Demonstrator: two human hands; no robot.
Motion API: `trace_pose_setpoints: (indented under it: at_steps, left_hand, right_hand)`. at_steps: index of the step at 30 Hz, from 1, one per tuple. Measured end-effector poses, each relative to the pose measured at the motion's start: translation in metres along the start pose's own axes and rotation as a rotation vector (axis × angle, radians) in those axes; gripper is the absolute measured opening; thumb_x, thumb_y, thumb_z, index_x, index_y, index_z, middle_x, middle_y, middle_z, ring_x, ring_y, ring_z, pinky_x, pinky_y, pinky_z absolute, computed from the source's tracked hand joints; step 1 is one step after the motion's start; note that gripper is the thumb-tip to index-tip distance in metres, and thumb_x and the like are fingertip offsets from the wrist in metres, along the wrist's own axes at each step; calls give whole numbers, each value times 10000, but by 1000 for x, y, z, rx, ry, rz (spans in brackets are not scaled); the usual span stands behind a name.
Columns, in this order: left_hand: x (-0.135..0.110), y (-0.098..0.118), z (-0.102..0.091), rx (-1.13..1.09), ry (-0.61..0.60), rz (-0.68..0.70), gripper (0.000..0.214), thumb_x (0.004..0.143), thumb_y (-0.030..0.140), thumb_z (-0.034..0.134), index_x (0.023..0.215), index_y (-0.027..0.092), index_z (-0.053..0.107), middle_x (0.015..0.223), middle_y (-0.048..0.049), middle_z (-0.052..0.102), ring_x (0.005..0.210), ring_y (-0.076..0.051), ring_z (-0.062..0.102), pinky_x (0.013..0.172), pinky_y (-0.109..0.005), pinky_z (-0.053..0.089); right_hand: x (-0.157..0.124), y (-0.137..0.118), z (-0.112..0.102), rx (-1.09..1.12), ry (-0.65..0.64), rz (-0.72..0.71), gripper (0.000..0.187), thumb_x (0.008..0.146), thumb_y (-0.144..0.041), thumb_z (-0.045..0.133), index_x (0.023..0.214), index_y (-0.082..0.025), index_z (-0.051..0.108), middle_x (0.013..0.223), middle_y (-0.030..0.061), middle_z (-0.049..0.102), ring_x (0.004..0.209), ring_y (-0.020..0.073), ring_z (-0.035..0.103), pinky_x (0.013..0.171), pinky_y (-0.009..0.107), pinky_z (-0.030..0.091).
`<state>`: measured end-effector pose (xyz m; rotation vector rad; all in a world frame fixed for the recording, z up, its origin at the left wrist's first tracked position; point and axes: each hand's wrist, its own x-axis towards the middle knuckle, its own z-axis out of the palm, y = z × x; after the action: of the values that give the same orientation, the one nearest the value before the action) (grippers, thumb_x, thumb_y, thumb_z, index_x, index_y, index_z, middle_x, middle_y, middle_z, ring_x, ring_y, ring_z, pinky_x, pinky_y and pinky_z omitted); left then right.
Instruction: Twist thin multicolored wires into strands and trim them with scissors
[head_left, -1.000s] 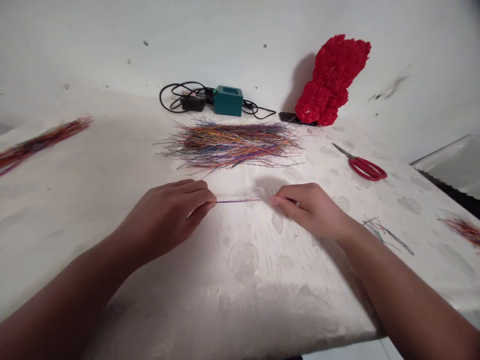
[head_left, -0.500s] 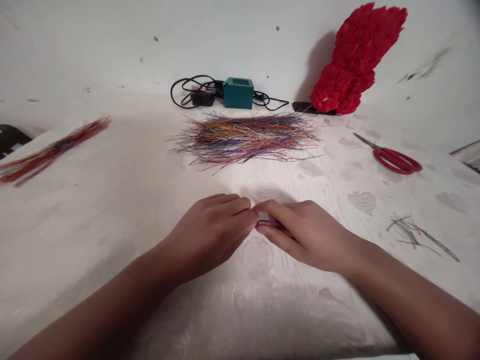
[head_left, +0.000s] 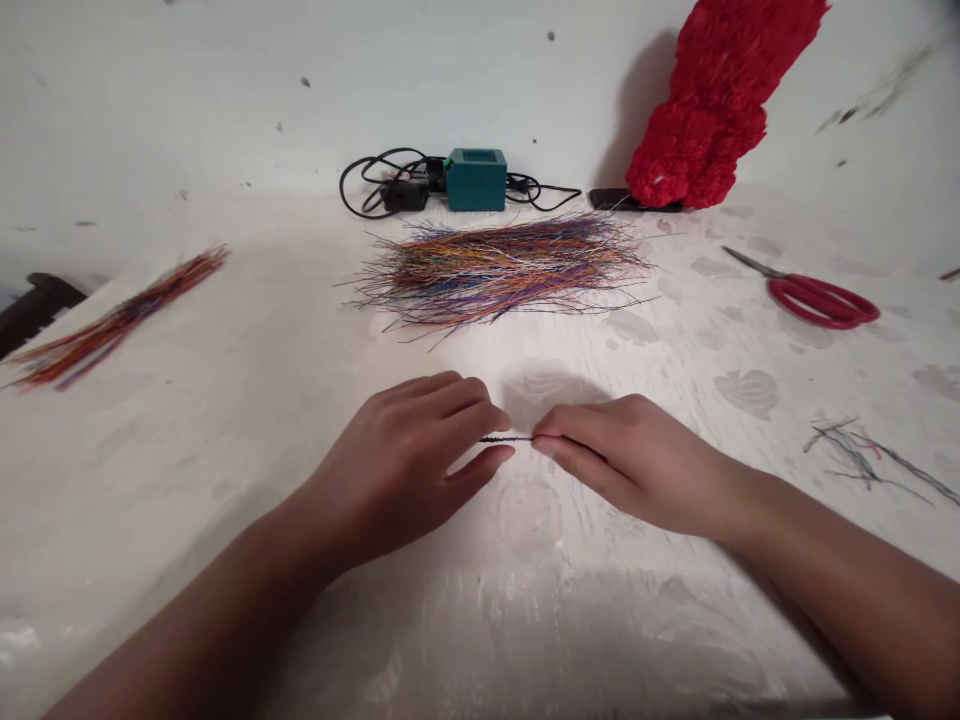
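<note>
My left hand [head_left: 409,465] and my right hand [head_left: 626,460] rest on the white patterned tablecloth [head_left: 225,400], fingertips nearly meeting. Both pinch a short stretch of thin dark wire [head_left: 506,439] between them, held level just above the cloth. Behind the hands lies a large pile of thin multicoloured wires [head_left: 499,268].
A second bundle of coloured wires [head_left: 112,325] lies at the left. Red-handled scissors [head_left: 814,297] lie at the right, with a few loose wire scraps [head_left: 862,460] nearer. At the back wall stand a teal box [head_left: 475,179] with black cables, and a red fluffy object [head_left: 712,100].
The hands came together from about a hand's width apart, then drew slightly apart again, showing a short dark length of wire between the fingertips. The view tilted a little.
</note>
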<state>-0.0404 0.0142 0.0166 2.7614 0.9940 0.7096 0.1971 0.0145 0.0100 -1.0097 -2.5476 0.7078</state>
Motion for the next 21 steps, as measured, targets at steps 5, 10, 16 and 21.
trace_pose_setpoints:
  at_steps: [5, 10, 16, 21]
  left_hand:
    - [0, -1, 0, 6, -28, 15, 110, 924, 179, 562, 911, 179, 671, 842, -20, 641, 780, -154, 583, 691, -296, 449]
    - [2, 1, 3, -4, -31, 30, 140, 932, 165, 542, 866, 170, 666, 823, -21, 632, 768, -150, 569, 682, -294, 438]
    - [0, 3, 1, -32, -30, 9, 125, 927, 168, 548, 877, 162, 663, 816, -28, 633, 771, -159, 569, 681, -304, 440]
    - [1, 7, 4, -36, -37, 15, 165, 938, 165, 536, 819, 145, 647, 787, -29, 618, 746, -151, 552, 668, -301, 427]
  right_hand:
    - [-1, 1, 1, 5, 11, -14, 250, 1042, -304, 423, 970, -170, 622, 743, -14, 595, 650, 107, 550, 627, 242, 372]
    - [-1, 0, -1, -3, 14, -41, 224, 1030, -274, 448, 960, -166, 632, 744, -20, 603, 648, 97, 548, 628, 241, 369]
    - [-3, 0, -4, 12, 9, -63, 214, 1023, -236, 443, 962, -151, 629, 733, -19, 578, 641, 95, 526, 616, 244, 364]
    - [-3, 1, -1, 26, -4, -82, 234, 1032, -249, 429, 1010, -149, 639, 792, 7, 625, 684, 116, 567, 646, 253, 388]
